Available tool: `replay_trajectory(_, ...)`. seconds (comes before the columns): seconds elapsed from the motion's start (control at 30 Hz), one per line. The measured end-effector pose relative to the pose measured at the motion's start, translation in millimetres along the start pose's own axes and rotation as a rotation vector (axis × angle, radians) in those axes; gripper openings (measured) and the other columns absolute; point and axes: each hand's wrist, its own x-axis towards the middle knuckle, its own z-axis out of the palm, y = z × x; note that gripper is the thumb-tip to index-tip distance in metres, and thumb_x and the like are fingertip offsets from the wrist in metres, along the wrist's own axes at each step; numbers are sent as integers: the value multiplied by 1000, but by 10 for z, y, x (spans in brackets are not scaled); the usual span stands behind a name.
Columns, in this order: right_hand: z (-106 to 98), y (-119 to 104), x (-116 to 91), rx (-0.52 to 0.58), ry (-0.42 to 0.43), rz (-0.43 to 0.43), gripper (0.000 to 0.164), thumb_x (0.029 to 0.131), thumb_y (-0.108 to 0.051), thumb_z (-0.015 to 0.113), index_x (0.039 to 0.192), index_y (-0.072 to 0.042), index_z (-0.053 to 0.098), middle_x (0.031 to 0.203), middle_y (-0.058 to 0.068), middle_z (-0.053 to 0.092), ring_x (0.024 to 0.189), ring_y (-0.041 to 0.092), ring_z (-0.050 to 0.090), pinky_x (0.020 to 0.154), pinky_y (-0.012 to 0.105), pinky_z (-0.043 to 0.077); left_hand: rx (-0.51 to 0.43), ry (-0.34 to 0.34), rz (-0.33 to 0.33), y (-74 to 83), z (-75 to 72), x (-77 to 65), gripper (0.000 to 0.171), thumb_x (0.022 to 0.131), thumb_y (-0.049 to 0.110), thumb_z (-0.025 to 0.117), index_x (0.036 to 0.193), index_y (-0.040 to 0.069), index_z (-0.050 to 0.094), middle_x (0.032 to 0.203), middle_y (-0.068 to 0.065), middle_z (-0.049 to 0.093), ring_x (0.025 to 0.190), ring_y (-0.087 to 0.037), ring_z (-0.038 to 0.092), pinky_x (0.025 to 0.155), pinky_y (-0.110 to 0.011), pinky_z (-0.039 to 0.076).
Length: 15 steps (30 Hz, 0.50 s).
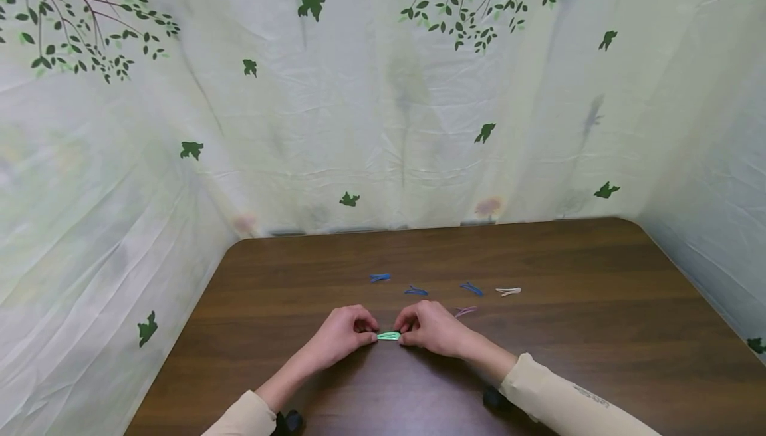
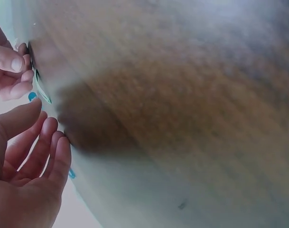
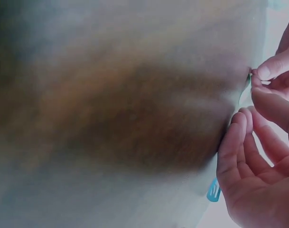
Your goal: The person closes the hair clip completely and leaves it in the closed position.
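A green snap hair clip [image 1: 388, 336] lies lengthwise between the two hands, low over the brown table [image 1: 598, 356]. Its left end is pinched by my left hand [image 1: 344, 335], thumb and fingertips together. My right hand [image 1: 435, 329] pinches the other end, so only the clip's middle shows. In the left wrist view, the green clip [image 2: 42, 88] appears as a thin edge between the fingertips. From the right wrist, my right hand [image 3: 260, 161] has its fingers bent at the table surface, with a blue clip [image 3: 213, 190] beyond them.
Beyond the hands lie a blue clip [image 1: 380, 278], two more blue clips with spread arms, a white clip [image 1: 509, 291] and a pink clip [image 1: 465, 311] near the right hand. A leaf-patterned curtain [image 1: 389, 123] hangs behind the table's far edge and along both sides.
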Motion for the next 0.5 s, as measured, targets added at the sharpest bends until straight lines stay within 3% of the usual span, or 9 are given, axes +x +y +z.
replay_trajectory(0.5,-130,-4,-136,40,83,-7,13,91,-14,72,103,-11,73,83,-11,66,77,7,61,69,26,49,-53,48,-33,74,-58,107,11,84,7,76,94,7,73,82,9,64,74,-8,60,68,-25,51)
